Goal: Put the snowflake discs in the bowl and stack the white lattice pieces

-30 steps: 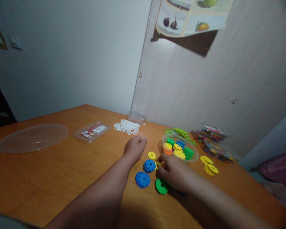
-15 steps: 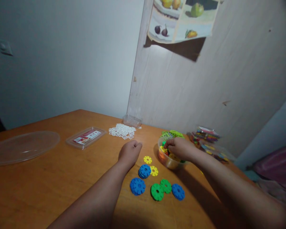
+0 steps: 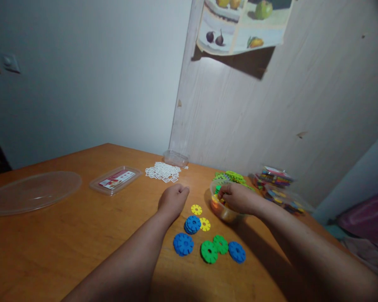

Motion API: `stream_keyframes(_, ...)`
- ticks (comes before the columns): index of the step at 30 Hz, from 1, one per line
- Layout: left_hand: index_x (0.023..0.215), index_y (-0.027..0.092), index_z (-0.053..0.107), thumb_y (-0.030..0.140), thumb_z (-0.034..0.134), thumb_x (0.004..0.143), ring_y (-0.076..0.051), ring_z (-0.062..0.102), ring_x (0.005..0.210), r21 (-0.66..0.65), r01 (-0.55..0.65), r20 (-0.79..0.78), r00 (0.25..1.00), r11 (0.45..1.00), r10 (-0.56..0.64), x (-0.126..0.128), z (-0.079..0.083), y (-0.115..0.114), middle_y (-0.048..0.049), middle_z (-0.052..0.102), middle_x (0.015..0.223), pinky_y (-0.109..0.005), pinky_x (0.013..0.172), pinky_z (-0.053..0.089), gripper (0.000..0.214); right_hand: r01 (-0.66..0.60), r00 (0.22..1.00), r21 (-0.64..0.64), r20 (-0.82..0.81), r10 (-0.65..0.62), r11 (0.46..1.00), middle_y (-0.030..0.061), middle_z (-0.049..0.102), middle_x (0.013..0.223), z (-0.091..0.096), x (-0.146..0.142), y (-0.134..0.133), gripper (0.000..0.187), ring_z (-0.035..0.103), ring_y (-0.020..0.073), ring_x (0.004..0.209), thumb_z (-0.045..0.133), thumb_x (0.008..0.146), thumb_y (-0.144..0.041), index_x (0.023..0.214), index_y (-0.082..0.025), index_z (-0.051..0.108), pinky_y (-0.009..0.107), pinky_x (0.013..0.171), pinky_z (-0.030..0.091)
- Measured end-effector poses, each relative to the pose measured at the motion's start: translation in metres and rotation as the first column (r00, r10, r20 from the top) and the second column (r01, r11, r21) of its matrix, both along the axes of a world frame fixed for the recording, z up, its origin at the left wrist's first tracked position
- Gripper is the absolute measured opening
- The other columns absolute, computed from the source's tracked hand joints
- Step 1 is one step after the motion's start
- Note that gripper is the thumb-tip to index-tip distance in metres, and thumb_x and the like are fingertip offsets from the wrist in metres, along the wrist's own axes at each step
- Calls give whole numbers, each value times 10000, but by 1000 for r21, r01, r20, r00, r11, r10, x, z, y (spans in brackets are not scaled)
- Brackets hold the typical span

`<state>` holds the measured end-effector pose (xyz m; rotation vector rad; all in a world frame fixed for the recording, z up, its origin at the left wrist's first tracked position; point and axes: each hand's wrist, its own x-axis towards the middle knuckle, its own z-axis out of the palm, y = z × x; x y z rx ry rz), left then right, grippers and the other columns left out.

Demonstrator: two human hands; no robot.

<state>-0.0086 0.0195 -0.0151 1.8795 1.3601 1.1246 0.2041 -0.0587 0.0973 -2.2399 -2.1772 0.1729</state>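
My left hand (image 3: pixel 173 201) is closed in a fist above the table; whatever it may hold is hidden. Reaching into a clear round tub (image 3: pixel 213 205), my right hand (image 3: pixel 237 197) has its fingers curled down among colourful notched discs (image 3: pixel 218 190); its fingertips are partly hidden. On the wood between my arms lie blue notched discs (image 3: pixel 183 244), a second blue stack (image 3: pixel 192 224), two yellow discs (image 3: pixel 196 209), green discs (image 3: pixel 209 251) and another blue disc (image 3: pixel 237 251).
White square frames (image 3: pixel 163 172) are heaped near a clear plastic box (image 3: pixel 175 158). A labelled lid (image 3: pixel 115 180) and a large oval lid (image 3: pixel 34 191) lie at left. Green pieces (image 3: pixel 234 176), stacked boxes (image 3: pixel 274 176) and a box of discs (image 3: pixel 285 199) stand behind my right arm.
My right hand has dipped slightly lower into the tub, its fingers curling more. The left fist stays put. The whole view has shifted a little.
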Motion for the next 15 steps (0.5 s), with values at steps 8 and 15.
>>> stream_keyframes(8,579,196,498,482,476,858,-135,457,566,-17,-8,-7,1000,1000,8,1,2,0,27,464,552,-276,528,211,400,48,996,-10,-76,-49,999,33,717,862,0,2,1,230,598,168,782,548,808,-163,914,-219,745,233,662,373)
stream_keyframes(15,557,196,474,484,478,854,-136,449,572,-14,-23,-18,1000,1000,23,1,6,-4,26,453,551,-281,525,198,413,-66,992,130,-95,79,989,12,670,767,13,-20,-36,185,560,151,697,537,816,-201,911,-217,695,243,605,338)
